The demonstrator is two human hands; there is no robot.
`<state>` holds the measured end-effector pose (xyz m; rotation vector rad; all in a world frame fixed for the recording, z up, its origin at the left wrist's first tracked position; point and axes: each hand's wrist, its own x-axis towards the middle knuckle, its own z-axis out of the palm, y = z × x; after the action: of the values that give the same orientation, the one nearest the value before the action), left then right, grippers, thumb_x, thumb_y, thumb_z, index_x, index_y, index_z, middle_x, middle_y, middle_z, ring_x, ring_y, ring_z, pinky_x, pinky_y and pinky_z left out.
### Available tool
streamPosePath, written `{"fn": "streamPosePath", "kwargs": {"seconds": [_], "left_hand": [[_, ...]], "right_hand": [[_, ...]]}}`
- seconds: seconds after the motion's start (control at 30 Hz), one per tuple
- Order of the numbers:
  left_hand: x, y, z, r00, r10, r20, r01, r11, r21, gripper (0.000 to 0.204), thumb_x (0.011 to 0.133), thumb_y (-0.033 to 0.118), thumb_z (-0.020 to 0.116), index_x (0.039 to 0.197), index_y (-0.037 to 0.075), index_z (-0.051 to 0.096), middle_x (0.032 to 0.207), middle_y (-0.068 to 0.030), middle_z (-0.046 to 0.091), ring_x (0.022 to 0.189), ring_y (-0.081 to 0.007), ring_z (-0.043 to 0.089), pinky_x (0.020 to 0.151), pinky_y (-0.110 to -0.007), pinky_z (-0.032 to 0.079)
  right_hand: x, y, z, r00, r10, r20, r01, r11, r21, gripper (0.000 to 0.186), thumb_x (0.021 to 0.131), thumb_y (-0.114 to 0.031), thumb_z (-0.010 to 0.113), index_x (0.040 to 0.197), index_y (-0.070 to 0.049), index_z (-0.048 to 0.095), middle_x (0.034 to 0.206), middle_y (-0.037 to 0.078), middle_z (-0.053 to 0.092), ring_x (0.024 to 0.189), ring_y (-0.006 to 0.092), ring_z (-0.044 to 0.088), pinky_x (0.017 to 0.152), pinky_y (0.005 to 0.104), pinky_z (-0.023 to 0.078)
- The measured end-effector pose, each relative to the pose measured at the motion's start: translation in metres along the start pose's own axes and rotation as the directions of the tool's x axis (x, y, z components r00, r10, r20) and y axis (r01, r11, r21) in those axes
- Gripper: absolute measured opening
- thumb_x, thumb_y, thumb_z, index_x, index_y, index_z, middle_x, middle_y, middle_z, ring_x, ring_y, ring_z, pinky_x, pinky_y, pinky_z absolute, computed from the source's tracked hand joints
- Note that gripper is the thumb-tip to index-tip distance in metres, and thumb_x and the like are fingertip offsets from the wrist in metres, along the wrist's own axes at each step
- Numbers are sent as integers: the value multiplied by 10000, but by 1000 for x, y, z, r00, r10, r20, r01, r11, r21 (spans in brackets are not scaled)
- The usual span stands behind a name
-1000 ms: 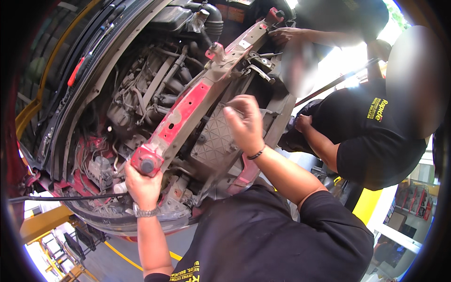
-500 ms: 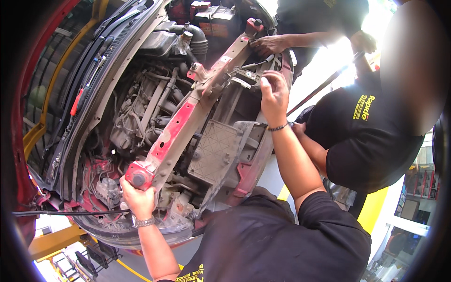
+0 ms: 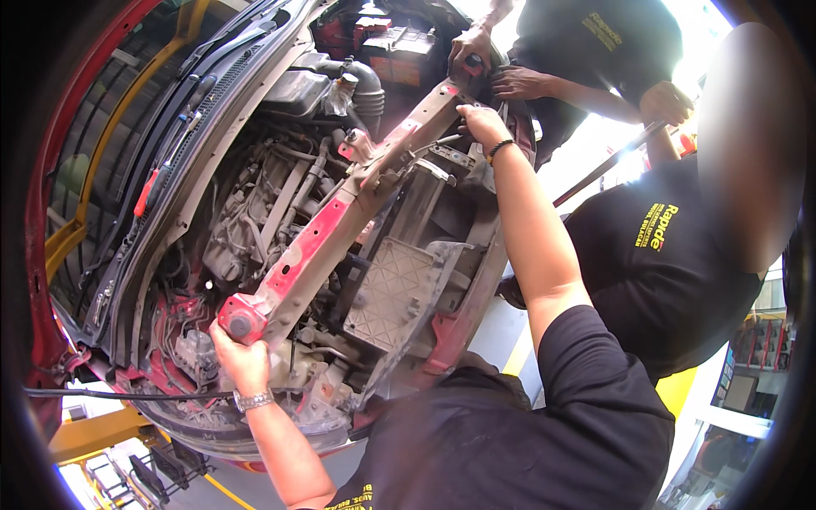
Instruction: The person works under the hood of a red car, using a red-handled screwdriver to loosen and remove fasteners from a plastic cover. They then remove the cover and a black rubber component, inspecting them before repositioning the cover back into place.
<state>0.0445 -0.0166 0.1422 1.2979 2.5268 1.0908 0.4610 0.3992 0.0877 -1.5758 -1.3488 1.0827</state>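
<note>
A long red and dusty-grey metal crossbeam (image 3: pixel 319 229) with black rubber mounts lies diagonally over the open front of a car. My left hand (image 3: pixel 240 357), below a metal watch, grips its near end beside the round rubber mount (image 3: pixel 245 326). My right hand (image 3: pixel 484 126), above a dark bracelet, has its fingers closed on the beam's edge toward the far end; its fingertips are partly hidden. A co-worker's hand (image 3: pixel 470 49) holds the beam's far end, and another hand (image 3: pixel 520 83) of that person is close beside it.
Engine parts (image 3: pixel 246 221) lie left of the beam and a battery (image 3: pixel 399 53) at the back. A ribbed flat panel (image 3: pixel 388 293) sits right of it. Another person (image 3: pixel 671 263) stands at the right near a long dark bar (image 3: pixel 608 166). A black cable (image 3: pixel 127 393) crosses at lower left.
My right hand has moved away from me and closed on the beam, having been raised beside it. A co-worker's hand has come onto the far end, which has shifted slightly nearer.
</note>
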Motion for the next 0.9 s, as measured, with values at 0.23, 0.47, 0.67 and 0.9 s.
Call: {"fn": "streamPosePath", "kwargs": {"seconds": [0.23,0.47,0.67,0.9], "left_hand": [[20,-11,-22,989,12,-147,-13,1000,-7,786,619,-104,573,1400,-41,501,1324,-221,621,1268,-375,600,1151,-424,403],[17,19,-42,980,-5,-199,10,1000,23,833,576,-129,547,1403,-44,506,1352,-195,600,1299,-347,571,1174,-419,376],[26,5,-58,960,-54,-275,34,996,-77,948,516,-162,528,1455,-44,477,1389,-157,570,1312,-284,542,1173,-397,375],[25,9,-52,954,-191,-231,138,964,-227,943,527,-176,479,1459,-30,470,1417,-151,535,1301,-284,538,1126,-383,425]], "right_hand": [[-41,-19,36,959,257,-117,-108,717,688,157,943,-249,646,953,-96,683,861,31,663,794,163,635,733,377,486],[-98,-28,84,900,436,19,-252,485,837,498,962,-433,609,1238,-19,594,1101,133,661,992,224,646,882,406,539],[-87,-23,92,840,64,538,-537,225,813,995,929,-595,615,1604,21,220,1575,252,381,1462,430,379,1217,596,271],[-78,-36,106,888,36,458,-452,249,857,421,1034,-363,578,1355,-91,576,1332,120,639,1249,339,604,1128,565,413]]}}
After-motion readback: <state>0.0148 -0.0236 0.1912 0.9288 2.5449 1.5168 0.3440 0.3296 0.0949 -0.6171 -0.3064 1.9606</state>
